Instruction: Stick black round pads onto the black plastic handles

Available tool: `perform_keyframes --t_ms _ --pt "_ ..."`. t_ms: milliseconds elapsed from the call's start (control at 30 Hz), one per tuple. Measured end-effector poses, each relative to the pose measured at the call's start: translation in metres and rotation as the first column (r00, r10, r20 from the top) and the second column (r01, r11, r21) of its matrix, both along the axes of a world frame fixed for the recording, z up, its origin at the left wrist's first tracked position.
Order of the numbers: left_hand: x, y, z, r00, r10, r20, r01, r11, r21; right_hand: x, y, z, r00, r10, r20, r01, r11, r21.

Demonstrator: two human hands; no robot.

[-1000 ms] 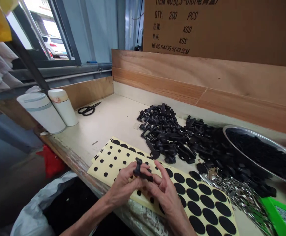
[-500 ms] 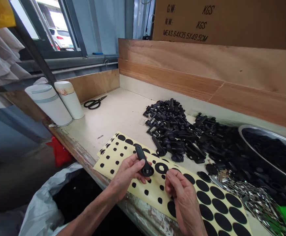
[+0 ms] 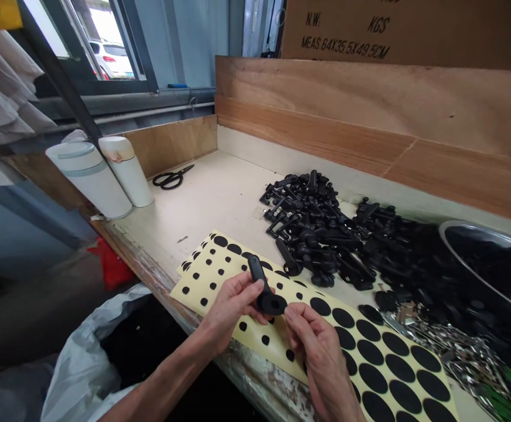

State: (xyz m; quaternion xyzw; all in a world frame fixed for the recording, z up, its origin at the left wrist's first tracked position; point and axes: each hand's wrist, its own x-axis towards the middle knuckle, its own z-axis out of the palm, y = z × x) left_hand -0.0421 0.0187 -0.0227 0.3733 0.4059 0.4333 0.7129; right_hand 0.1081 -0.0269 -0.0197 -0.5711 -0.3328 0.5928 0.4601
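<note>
My left hand (image 3: 233,299) grips a black plastic part (image 3: 259,274), long at one end and round at the other, held tilted over the sticker sheet. A black ring-shaped sticker (image 3: 275,304) lies over the part's round end, and the pinched fingers of my right hand (image 3: 312,334) hold its right edge. Beneath both hands, a pale yellow sheet (image 3: 255,341) carries small black dots on the left and larger black discs on the right. Another sheet's edge shows behind it.
Behind the sheets is a heap of black parts (image 3: 317,228). To the right are a metal bowl (image 3: 486,228) and a pile of metal pieces (image 3: 453,346). Scissors (image 3: 171,179) and two white bottles (image 3: 91,181) stand at the left. A lined bag (image 3: 77,357) hangs below the table edge.
My right hand has moved left to the black part, and the ring-shaped sticker has come from above the sheet onto its round end. The view has shifted slightly.
</note>
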Motion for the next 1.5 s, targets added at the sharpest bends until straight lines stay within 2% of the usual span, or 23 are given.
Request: perform_keyframes --t_ms 133,333,1100,1500 --pt "0.001 0.0 -0.002 1.0 -0.001 -0.006 0.001 1.0 0.004 0.0 0.001 -0.006 0.999 0.045 0.012 -0.045 0.999 0.004" --pt "0.0 0.001 -0.001 1.0 -0.003 -0.013 0.003 1.0 0.011 -0.001 0.002 -0.011 1.0 0.019 0.02 -0.019 1.0 -0.002" --pt "0.0 -0.002 0.001 1.0 -0.009 -0.029 0.01 1.0 0.024 -0.005 0.002 -0.007 0.999 -0.022 0.038 0.024 0.999 -0.045" --pt "0.0 -0.001 0.002 0.999 -0.009 -0.031 0.01 1.0 0.025 -0.003 0.004 -0.017 0.997 0.014 0.081 -0.013 1.0 -0.011"
